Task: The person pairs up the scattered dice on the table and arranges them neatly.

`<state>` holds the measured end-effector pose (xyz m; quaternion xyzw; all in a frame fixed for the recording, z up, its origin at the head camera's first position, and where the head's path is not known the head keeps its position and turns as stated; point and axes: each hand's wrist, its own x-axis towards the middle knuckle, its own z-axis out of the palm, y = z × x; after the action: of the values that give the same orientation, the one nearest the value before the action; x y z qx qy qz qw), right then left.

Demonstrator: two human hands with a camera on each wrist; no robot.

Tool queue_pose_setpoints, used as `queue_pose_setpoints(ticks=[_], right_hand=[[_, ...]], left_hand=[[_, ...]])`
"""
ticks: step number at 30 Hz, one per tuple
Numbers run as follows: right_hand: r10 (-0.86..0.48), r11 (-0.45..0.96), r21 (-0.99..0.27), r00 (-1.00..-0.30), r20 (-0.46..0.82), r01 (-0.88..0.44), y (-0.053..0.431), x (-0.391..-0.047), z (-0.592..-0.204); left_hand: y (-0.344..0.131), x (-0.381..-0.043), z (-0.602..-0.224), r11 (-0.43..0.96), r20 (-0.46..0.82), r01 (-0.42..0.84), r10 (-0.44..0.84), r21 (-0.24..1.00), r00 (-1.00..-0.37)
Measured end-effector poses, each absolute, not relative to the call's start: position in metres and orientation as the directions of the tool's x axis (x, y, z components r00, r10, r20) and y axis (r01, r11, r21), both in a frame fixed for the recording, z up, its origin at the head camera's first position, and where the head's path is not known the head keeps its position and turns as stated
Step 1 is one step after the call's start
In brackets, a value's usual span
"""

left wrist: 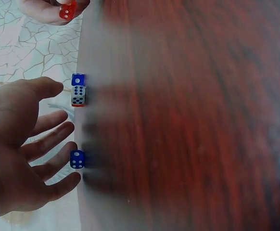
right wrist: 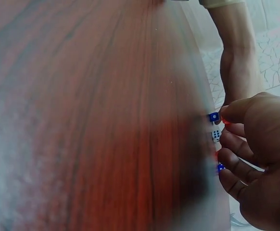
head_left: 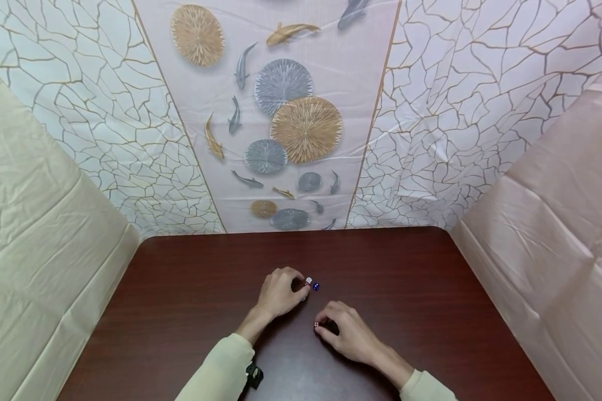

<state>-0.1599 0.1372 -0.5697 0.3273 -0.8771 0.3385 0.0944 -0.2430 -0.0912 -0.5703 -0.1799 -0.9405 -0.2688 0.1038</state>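
My right hand [head_left: 348, 331] pinches a red die [head_left: 316, 324] between thumb and fingertips, just above or at the table; the head view does not settle which. My left hand [head_left: 281, 292] curves loosely beside a small group of dice, thumb and fingers spread apart in the left wrist view. A white die [left wrist: 78, 95] with blue dots stands close to a blue die [left wrist: 77, 79], and a sliver of red shows against the white one. Another blue die [left wrist: 77, 159] lies near the left fingertips. Left fingers partly hide the group from above.
The dark red-brown wooden table [head_left: 200, 278] has its far edge at a patterned cloth backdrop [head_left: 306, 195]. Pale cloth walls [head_left: 40, 234] flank both sides. A black strap piece [head_left: 254, 376] is at the left sleeve.
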Motion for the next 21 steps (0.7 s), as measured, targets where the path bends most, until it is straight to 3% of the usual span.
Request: queue_pose_setpoints(ticks=[21], right_hand=[[-0.557, 0.53, -0.585, -0.772, 0.307, -0.614, 0.148, -0.142, -0.568]], left_hand=[[-0.083, -0.247, -0.577, 0.829, 0.358, 0.389, 0.249, 0.402, -0.9]])
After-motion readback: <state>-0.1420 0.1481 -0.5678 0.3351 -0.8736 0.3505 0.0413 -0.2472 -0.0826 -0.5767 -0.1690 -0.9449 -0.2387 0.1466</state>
